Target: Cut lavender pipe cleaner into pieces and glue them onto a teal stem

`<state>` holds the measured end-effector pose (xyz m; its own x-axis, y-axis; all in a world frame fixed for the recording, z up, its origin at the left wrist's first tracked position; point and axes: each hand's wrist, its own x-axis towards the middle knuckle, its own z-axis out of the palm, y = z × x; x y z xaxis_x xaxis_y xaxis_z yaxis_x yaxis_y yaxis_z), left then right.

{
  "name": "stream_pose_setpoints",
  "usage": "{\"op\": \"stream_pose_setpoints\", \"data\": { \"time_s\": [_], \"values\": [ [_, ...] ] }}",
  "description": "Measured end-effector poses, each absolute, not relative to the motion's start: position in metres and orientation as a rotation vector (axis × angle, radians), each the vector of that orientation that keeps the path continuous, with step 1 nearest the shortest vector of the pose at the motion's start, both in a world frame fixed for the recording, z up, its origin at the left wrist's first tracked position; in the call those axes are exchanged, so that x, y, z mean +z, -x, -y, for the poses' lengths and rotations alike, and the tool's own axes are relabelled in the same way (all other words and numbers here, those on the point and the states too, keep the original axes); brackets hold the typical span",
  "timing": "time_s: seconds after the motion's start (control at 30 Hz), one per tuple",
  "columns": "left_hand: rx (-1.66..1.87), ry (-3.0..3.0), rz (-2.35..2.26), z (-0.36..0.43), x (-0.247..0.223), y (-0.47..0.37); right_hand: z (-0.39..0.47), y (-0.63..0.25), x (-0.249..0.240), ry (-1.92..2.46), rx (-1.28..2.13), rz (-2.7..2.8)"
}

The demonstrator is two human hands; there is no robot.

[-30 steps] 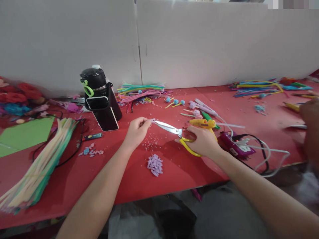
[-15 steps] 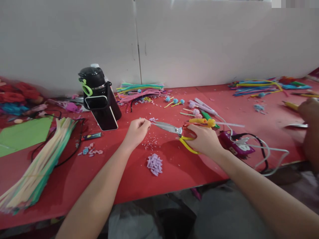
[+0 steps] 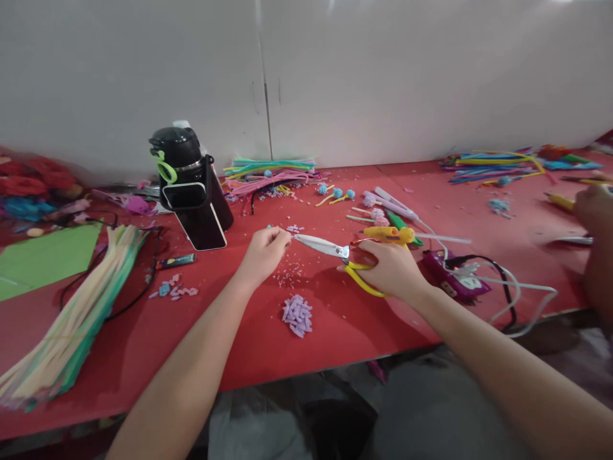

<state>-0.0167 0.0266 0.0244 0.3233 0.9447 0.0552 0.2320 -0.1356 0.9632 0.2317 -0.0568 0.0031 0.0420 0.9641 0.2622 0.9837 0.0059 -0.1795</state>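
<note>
My right hand [image 3: 390, 268] grips a pair of scissors [image 3: 323, 245] with silver blades and yellow handles. The blades point left, their tips close to my left hand [image 3: 268, 252]. Thumb and forefinger of that hand are pinched on a small lilac piece [image 3: 294, 237], mostly hidden by the fingers. Below the blades, a pile of short lilac cut pieces [image 3: 297, 315] lies on the red table [image 3: 345, 338]. Tiny pale scraps [image 3: 290, 276] are scattered between the pile and the scissors, and a few lilac bits [image 3: 295, 228] lie just beyond my left fingertips.
A black bottle [image 3: 177, 147] with a phone [image 3: 201, 220] against it stands back left. Pipe cleaners [image 3: 81, 319] lie at left, a yellow glue gun [image 3: 390, 234] and a purple power block [image 3: 453, 278] with cables at right. A co-worker's hand [image 3: 596, 207] is at far right.
The scissor blades look closer together than before, with their tips still by my left fingers. Both hands stay in nearly the same place.
</note>
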Motion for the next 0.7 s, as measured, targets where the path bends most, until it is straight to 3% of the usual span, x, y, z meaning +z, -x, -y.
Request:
{"op": "stream_pose_setpoints", "data": {
  "time_s": [0.7],
  "values": [
    [0.892,-1.782,-1.091,-0.031,0.02,0.027,0.055,-0.235,0.001,2.011,0.037,1.891]
  ]
}}
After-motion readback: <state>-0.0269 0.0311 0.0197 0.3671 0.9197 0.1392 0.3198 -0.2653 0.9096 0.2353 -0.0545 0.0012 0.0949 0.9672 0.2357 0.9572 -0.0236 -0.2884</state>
